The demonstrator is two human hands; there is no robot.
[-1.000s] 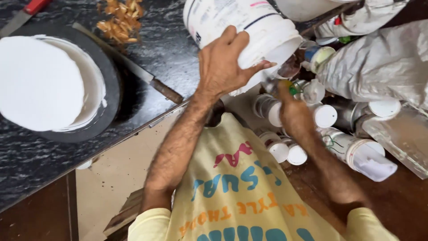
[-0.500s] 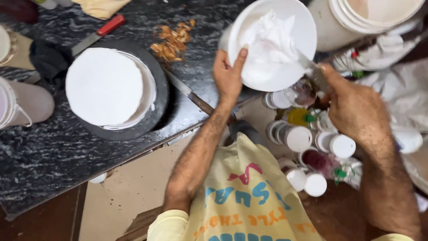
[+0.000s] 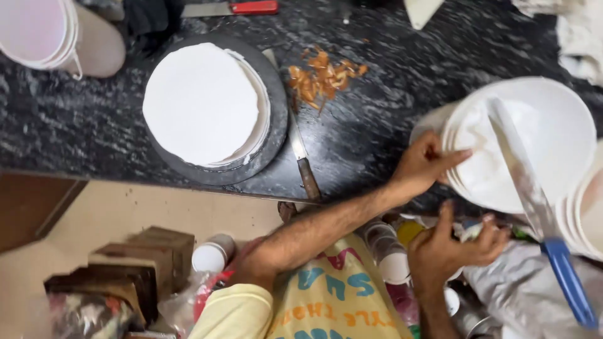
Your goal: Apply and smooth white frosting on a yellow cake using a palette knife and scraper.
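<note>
My left hand [image 3: 422, 166] grips the rim of a white bucket [image 3: 553, 135] that is tilted toward me at the right edge of the black counter, white cream inside it. A long palette knife [image 3: 524, 188] with a blue handle leans out of the bucket. My right hand [image 3: 453, 246] hovers just below the bucket, fingers curled close to the blade; what it holds is unclear. A round white frosted cake [image 3: 201, 103] sits on a black turntable [image 3: 276, 135] to the left.
A wooden-handled knife [image 3: 303, 157] lies beside the turntable, with orange shavings [image 3: 320, 76] behind it. A red-handled scraper [image 3: 233, 7] and a pale bucket [image 3: 59, 37] stand at the back. Small bottles [image 3: 392, 254] and wooden blocks [image 3: 129, 270] sit below the counter edge.
The view has shifted left and closer. The bucket has tipped further toward me, and my right hand has dropped from the bucket's mouth to below it; the blue-handled knife now shows.
</note>
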